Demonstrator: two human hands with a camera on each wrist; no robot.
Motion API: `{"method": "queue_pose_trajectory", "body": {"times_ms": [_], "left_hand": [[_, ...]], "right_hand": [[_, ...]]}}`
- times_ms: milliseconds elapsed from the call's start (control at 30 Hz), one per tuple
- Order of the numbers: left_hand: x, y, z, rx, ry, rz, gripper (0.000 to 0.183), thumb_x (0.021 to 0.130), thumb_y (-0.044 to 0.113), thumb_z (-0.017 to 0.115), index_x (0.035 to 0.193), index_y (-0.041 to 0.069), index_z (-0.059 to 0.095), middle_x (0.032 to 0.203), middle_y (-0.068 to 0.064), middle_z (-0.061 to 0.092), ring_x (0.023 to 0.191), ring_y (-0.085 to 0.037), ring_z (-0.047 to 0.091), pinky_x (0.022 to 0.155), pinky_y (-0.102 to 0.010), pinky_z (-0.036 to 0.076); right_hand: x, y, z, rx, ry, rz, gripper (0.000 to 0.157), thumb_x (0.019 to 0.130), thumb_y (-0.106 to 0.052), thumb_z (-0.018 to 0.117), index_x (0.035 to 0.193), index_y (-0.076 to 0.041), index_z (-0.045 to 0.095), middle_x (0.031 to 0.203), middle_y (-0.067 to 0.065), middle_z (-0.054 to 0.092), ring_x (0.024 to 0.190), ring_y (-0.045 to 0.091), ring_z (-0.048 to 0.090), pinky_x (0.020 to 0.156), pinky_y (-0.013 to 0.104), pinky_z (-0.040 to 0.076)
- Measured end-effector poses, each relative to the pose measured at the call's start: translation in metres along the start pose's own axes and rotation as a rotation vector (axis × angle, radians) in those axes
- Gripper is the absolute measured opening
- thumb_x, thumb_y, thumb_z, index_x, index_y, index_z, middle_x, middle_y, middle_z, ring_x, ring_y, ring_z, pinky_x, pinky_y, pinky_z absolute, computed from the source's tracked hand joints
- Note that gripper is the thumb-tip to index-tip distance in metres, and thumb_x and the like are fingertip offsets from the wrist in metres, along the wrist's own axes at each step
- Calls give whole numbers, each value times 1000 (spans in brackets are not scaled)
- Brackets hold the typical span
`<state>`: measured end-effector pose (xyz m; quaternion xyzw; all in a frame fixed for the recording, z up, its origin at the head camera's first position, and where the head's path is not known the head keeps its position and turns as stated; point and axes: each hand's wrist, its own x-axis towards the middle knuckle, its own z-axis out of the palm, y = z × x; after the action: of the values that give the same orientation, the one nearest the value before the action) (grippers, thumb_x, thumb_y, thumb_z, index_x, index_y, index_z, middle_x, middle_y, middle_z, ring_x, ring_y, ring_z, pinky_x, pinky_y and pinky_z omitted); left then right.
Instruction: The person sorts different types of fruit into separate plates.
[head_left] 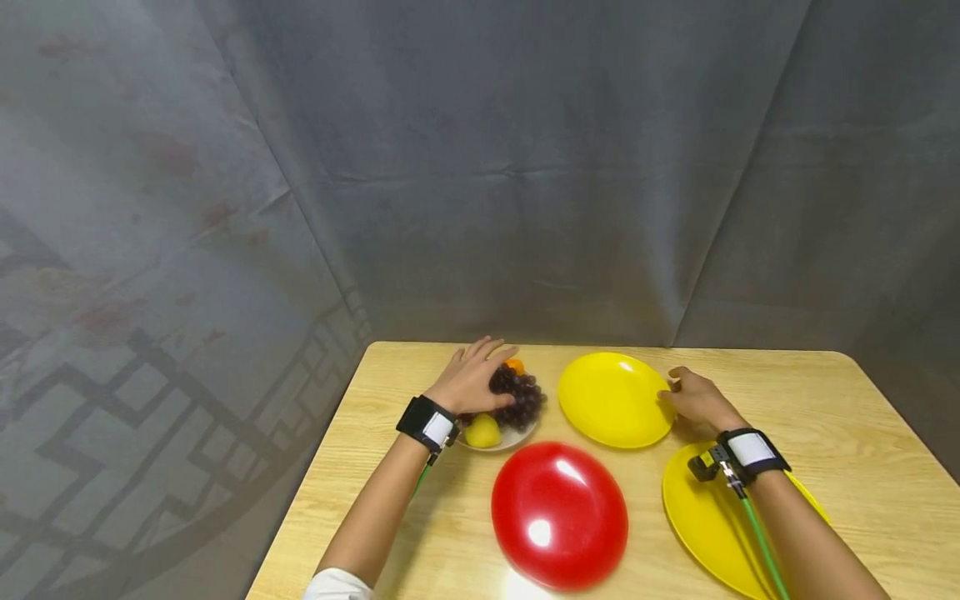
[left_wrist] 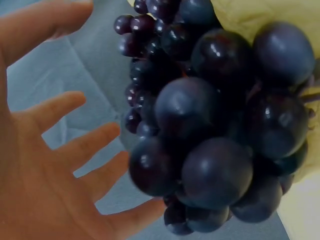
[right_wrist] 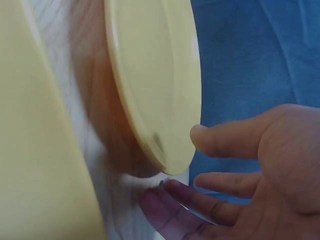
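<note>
My left hand reaches over a pale plate of fruit, beside a bunch of dark purple grapes. In the left wrist view its fingers are spread, with the fingertips close to the grapes. A yellow fruit lies at the plate's near side, and an orange piece shows behind the grapes. At the right rim of a round yellow plate is my right hand. Its thumb meets the rim of that plate, while the other fingers extend loosely below the edge.
A glossy red round dish sits near the front middle of the wooden table. Another yellow plate lies under my right forearm. Grey cloth hangs behind the table and along its left side.
</note>
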<state>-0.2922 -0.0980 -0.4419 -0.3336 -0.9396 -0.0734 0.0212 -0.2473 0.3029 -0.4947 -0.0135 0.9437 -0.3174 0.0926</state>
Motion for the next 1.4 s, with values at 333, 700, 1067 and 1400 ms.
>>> {"method": "queue_pose_trajectory", "body": {"times_ms": [333,700,1067,1400], "left_hand": [[6,-7,8,-7,-143,-89,82,79,46,70,151,25,36,149,-9,40,132,-29,37,106,-60,31],[18,-15,16,81,-179,-125,73,82,48,67,147,28,43,141,-8,48,127,-28,41,104,-55,33],[17,-20,20,65,-22,-58,52,84,32,72,133,26,57,119,-6,55,106,-22,48,82,-44,52],[14,-19,6,69,106,-10,48,87,28,70,132,16,58,123,-8,56,104,-24,51,84,-40,52]], "right_hand": [[8,0,13,45,-36,68,56,90,-9,57,134,15,34,120,37,48,95,38,49,81,47,47],[8,2,18,35,-8,52,57,91,-9,57,136,15,33,122,39,47,93,37,51,77,43,49],[6,4,18,65,-13,78,57,92,-10,56,138,13,31,117,36,48,80,27,55,62,30,49],[6,3,18,104,-32,90,57,93,-10,55,139,12,30,114,33,49,73,24,56,59,30,50]]}}
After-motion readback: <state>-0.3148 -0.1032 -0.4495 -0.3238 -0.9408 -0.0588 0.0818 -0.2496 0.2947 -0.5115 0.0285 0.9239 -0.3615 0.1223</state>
